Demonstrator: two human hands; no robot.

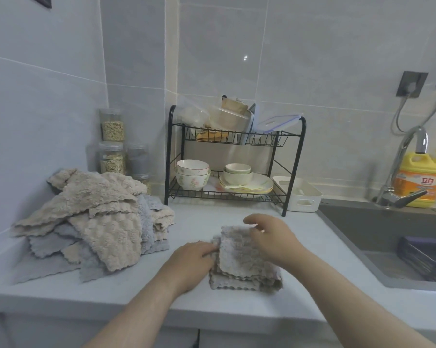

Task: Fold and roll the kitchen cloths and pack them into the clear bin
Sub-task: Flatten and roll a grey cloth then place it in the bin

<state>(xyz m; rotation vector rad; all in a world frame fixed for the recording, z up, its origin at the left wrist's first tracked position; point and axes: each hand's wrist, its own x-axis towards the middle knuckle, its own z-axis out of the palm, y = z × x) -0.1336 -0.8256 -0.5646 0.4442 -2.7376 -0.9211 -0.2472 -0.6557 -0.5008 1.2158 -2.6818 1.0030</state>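
Kitchen cloth [242,262], grey-beige, lies folded in several layers on the counter [136,297], near the front edge and between the two hands. Its long axis runs from the front edge toward the back edge, tilted slightly left at the far end; the stacked scalloped hems face the front.

Right hand [272,237] is over the far end, with fingers curled and pinching the top layer at the far edge. Left hand [196,257] rests at the left hem. Its fingertips meet the cloth edge, but it cannot be determined whether they pinch it or only press.

Judgement: the fold is being squared. A roll would run along the long axis from the far end, where the right hand is nearer.

Unfolded cloths wait in a pile [86,217] toward the left back corner. The clear bin cannot be identified.
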